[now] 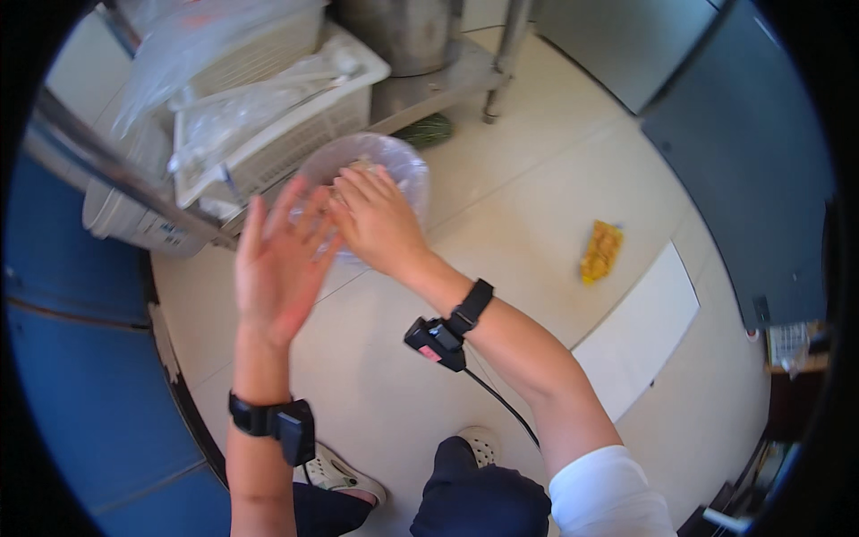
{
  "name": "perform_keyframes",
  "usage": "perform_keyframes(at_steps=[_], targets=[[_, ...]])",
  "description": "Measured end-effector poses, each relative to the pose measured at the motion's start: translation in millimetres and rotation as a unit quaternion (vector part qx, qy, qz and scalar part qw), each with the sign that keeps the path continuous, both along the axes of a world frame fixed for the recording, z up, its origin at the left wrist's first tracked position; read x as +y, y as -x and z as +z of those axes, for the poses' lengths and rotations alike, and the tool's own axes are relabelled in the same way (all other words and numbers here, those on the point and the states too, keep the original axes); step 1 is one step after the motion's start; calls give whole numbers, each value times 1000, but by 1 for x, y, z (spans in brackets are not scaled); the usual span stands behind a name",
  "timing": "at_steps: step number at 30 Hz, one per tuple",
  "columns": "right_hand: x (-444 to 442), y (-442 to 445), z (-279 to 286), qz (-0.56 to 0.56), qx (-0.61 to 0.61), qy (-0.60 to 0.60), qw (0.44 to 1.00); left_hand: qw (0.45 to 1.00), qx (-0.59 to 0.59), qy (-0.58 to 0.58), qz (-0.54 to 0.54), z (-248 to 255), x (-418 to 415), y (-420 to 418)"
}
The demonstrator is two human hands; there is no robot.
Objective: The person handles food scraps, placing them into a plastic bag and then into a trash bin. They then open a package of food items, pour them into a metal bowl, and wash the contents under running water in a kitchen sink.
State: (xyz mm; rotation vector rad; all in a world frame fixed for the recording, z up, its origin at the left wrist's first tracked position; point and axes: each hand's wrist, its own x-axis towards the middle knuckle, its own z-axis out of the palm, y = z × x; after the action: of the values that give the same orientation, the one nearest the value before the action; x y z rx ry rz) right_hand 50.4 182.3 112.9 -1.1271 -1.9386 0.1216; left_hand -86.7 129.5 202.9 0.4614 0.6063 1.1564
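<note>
A round bin with a translucent plastic liner (417, 176) stands on the floor before me, with some pale waste partly visible inside. My left hand (282, 272) is raised at the near left of the bin, palm up and fingers spread; it is blurred. Over the bin's mouth, my right hand (377, 221) shows its back, fingers stretched out, with no object visible in it. Its thumb side overlaps the left fingertips in view; whether they touch, I cannot tell. Each wrist wears a black strap with a small device.
Behind the bin, a white plastic basket (329, 129) holds clear plastic bags, beside a metal rack (443, 87) with a large pot (406, 33). A white bucket (134, 211) is at left, near blue cabinets (87, 382). A yellow packet (602, 252) and white panel (637, 332) lie right.
</note>
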Motion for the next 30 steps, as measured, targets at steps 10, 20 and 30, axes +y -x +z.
perform_keyframes(at_steps=[10, 20, 30], targets=[[-49, 34, 71, 208, 271, 134, 930, 988, 116, -47, 85, -44, 33, -8], [-1, 14, 74, 193, 642, 393, 630, 756, 490, -421, 103, 12, 27, -32], [-66, -1, 280, 145, 322, 565, 746, 792, 570, -208, -72, 163, -32, 68]])
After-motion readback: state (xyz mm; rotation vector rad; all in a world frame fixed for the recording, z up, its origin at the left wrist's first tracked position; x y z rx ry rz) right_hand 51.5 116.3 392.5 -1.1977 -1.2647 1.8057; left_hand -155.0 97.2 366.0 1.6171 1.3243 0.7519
